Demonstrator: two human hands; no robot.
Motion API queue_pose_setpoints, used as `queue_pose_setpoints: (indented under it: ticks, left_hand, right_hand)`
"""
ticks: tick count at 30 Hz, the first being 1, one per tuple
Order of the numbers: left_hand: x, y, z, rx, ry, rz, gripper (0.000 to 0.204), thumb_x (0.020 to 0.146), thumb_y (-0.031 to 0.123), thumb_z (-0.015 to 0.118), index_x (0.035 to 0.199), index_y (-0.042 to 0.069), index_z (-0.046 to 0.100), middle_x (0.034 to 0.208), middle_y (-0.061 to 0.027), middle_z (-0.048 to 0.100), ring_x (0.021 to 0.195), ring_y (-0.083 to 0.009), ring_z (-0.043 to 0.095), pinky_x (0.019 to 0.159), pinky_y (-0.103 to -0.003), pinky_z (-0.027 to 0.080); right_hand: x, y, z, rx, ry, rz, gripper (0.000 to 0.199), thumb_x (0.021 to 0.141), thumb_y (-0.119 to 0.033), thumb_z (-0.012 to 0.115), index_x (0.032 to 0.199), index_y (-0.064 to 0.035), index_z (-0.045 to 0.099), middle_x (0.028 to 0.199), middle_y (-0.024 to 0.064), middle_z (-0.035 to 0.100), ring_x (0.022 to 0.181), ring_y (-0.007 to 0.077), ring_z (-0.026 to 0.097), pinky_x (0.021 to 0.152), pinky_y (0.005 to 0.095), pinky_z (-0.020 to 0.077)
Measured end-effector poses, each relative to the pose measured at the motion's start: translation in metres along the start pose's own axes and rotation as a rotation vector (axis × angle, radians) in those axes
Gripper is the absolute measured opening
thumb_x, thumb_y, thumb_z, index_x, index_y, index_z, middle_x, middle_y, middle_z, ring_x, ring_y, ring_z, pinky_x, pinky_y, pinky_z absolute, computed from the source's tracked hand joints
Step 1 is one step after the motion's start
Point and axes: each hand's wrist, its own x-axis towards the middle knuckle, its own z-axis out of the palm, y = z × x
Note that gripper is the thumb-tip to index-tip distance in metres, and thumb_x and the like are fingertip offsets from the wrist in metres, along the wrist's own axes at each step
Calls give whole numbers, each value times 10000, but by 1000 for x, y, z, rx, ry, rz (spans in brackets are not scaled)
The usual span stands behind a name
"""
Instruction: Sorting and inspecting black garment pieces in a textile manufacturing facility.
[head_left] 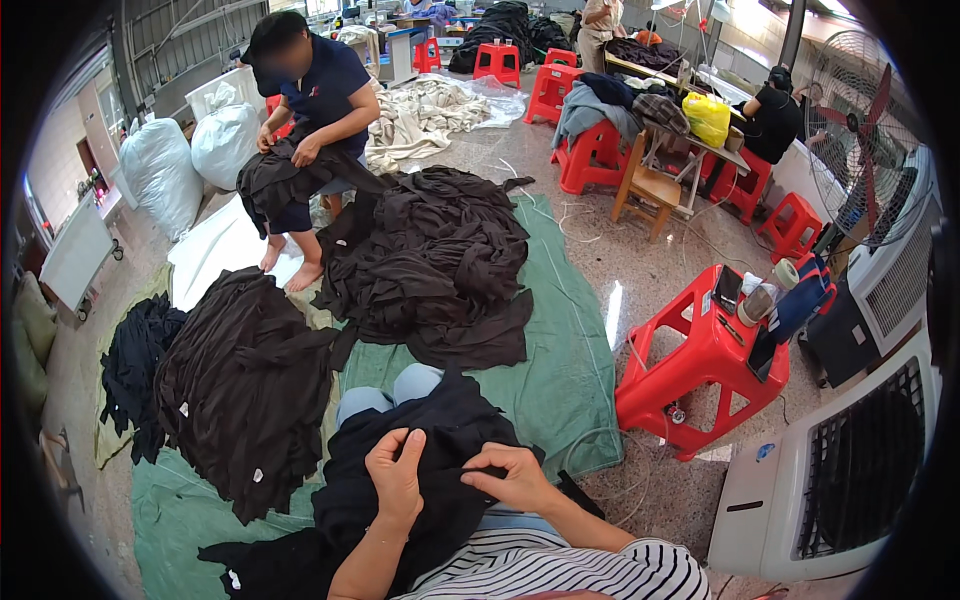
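Observation:
A black garment [440,425] lies spread over my lap and knees, trailing down to the left onto a green sheet. Above it, my left hand [397,478] is closed, its thumb and forefinger pinched together. My right hand [512,480] is beside it on the right, with thumb and fingertips closed against the dark cloth. A small gap separates the hands. Whatever the fingertips hold is too small and dark to make out. A small white tag [235,579] shows at the garment's lower left end.
Heaps of dark brown garments [430,260] lie ahead and at left [245,380] on the green sheet [565,330]. Another person [325,100] stands beyond, handling dark cloth. At right are a red stool [705,360] bearing small items, a white air cooler [830,480] and a fan [865,130].

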Motion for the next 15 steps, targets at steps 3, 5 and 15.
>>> queue_pose_setpoints:
  ticks: [3,5,15]
  left_hand:
    - [-3,-9,-7,186,-120,18,72,873,26,698,838,-31,671,741,68,584,651,-10,465,583,-185,387]
    - [-8,-11,-4,331,-186,6,92,850,36,715,807,-32,672,708,61,592,645,-14,479,578,-195,399]
    - [-4,-7,-26,95,-435,-371,32,841,-12,692,810,-19,690,748,43,620,664,-12,507,601,-173,381]
  right_hand:
    - [1,-6,2,222,173,-7,95,861,-57,712,898,22,674,799,-3,573,750,63,510,675,217,401]
    - [1,-6,5,283,167,9,99,871,-56,700,915,24,661,816,-7,563,763,62,505,693,213,397]
    - [0,-19,10,-212,83,-174,151,803,15,705,928,-15,625,776,78,531,620,193,505,549,292,399]
